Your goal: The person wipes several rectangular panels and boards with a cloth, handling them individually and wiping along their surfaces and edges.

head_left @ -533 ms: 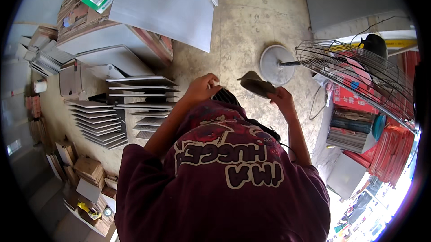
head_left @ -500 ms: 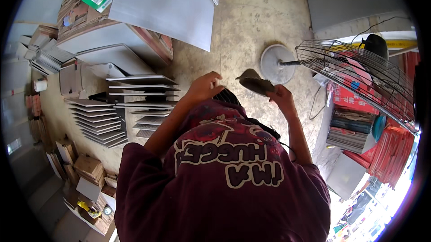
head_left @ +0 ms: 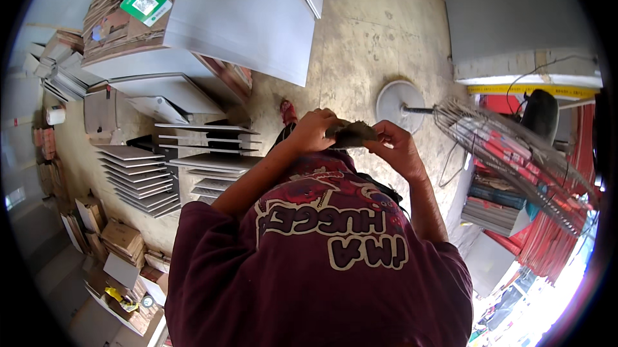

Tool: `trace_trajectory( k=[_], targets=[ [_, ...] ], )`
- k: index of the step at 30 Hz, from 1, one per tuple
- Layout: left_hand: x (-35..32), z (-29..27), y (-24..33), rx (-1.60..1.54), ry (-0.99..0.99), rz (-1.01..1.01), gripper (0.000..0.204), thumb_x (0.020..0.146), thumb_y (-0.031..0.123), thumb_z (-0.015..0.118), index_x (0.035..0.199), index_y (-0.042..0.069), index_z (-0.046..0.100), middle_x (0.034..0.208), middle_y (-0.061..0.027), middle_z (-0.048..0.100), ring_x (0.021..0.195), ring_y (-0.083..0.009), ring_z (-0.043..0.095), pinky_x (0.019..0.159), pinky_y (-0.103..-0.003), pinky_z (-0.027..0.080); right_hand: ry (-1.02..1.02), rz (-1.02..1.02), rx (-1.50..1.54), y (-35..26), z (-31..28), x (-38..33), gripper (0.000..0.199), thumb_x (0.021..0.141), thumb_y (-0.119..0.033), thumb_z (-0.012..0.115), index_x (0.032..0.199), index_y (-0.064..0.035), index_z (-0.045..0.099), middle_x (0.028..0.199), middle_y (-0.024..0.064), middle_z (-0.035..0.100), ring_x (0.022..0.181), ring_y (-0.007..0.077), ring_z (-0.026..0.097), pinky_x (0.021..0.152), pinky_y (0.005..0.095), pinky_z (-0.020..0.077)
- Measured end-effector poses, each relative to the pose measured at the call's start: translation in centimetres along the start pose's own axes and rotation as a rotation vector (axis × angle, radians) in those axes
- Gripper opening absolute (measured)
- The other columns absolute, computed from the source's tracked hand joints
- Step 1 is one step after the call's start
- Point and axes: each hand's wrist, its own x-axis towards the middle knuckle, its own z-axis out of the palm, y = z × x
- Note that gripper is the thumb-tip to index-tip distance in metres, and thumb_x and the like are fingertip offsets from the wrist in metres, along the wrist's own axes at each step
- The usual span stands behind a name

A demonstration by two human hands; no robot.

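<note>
A dark grey-brown flat piece with a ragged upper edge [head_left: 355, 133] is stretched between my hands, in front of my chest. It may be worn cloth or a glove; its kind is unclear. My left hand [head_left: 313, 129] closes its fingers on the left end, and part of that end is hidden behind them. At the opposite end, my right hand [head_left: 395, 146] pinches the piece between thumb and fingers.
Racks of grey tiles [head_left: 138, 176] stand to the left, beyond them a large grey panel [head_left: 241, 18] on a stack. A pedestal fan [head_left: 508, 160] with a round base [head_left: 394, 103] is at the right, near red cartons [head_left: 553, 244]. One red shoe [head_left: 288, 112] shows on the floor.
My left hand has moved right and taken hold of the piece's left end. The piece came from my right hand's side toward the middle and now lies more level. A red shoe has come into sight.
</note>
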Motion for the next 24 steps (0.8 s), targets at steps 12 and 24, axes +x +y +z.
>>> trace_trajectory(
  k=[12,24],
  targets=[
    [-0.6,-11.7,-6.0,-0.055,0.276,-0.349,0.022,0.080,0.022,0.058,0.080,0.000,0.054,0.068,-0.0178,0.055,0.063,-0.0347,0.054,0.056,-0.038,0.040,0.220,-0.109,-0.171,-7.1,1.6,11.9,0.016,0.073,-0.004,0.066,0.087,-0.0022,0.057,0.075,-0.0021,0.057,0.067,0.0051,0.050,0.065,0.0201,0.0420],
    [-2.7,-24.5,-2.7,-0.319,0.668,-0.513,0.009,0.078,0.007,0.063,0.083,0.001,0.059,0.053,0.0014,0.047,0.050,-0.0027,0.040,0.045,-0.020,0.032,0.263,-0.296,-0.102,-13.4,4.8,24.7,0.014,0.077,-0.003,0.061,0.089,-0.0017,0.055,0.071,0.0004,0.058,0.063,0.0055,0.054,0.059,0.0178,0.0414]
  ],
)
